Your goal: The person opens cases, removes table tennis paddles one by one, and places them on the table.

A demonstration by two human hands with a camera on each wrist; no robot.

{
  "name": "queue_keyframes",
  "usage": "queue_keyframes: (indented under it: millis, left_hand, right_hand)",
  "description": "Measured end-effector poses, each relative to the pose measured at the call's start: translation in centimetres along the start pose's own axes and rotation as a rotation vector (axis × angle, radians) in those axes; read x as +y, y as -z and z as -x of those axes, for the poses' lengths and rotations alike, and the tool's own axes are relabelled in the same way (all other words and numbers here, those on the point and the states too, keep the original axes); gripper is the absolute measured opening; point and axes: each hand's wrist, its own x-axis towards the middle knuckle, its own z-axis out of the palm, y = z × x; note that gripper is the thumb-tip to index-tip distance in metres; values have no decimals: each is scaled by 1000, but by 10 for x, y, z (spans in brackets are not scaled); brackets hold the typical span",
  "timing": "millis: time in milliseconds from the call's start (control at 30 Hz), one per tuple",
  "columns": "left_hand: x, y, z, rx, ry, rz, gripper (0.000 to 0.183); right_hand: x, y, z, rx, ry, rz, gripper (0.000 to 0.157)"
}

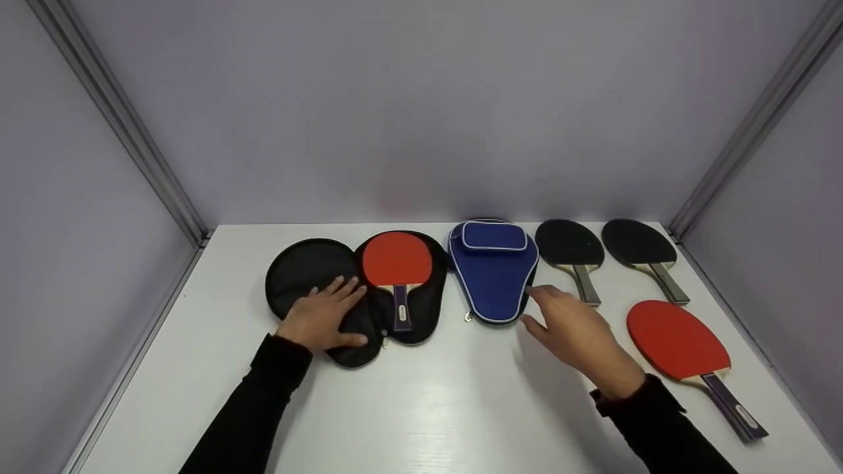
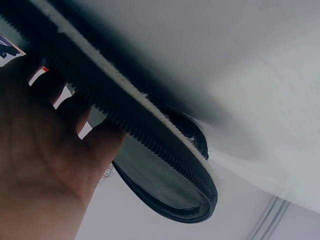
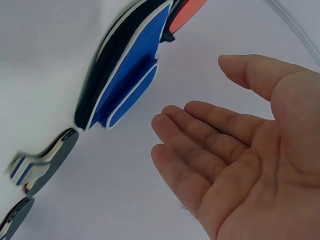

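Note:
A zippered paddle case lies unfolded, its black left half (image 1: pixel 306 266) beside the half that holds a red table tennis paddle (image 1: pixel 397 260). My left hand (image 1: pixel 323 316) rests on the black left half with fingers spread; in the left wrist view the case's zipper edge (image 2: pixel 165 160) runs past the fingers. To the right is a blue case (image 1: pixel 494 280) with white piping and a small pocket. Beside its lower right edge hovers my right hand (image 1: pixel 576 329), fingers relaxed and holding nothing. In the right wrist view a gap separates the palm from the blue case (image 3: pixel 132 60).
Right of the blue case lie two black paddles, one nearer (image 1: pixel 570 243) and one farther right (image 1: pixel 639 242). Another red paddle (image 1: pixel 678 339) lies in front of them, by the right forearm. Grey panels (image 1: pixel 421 112) enclose the white table (image 1: pixel 421 421) at the back and sides.

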Motion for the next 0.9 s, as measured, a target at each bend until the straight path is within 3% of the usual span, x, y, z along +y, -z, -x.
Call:
queue_keyframes:
  millis: [167,367,600,900]
  left_hand:
    - [-1,0,-1,-10,12,4,101]
    - [-1,0,-1,-11,4,12,101]
    - [0,0,-1,-25,7,5,101]
    - [1,2,-4,-54,14,20,101]
  right_hand:
    - [-23,-10,-18,24,92,-2,48]
    - [-49,-22,-37,-16,125,0,50]
    - [-74,-40,-54,32,227,-36,44]
    - [-103,-61,-73,-59,271,-80,44]
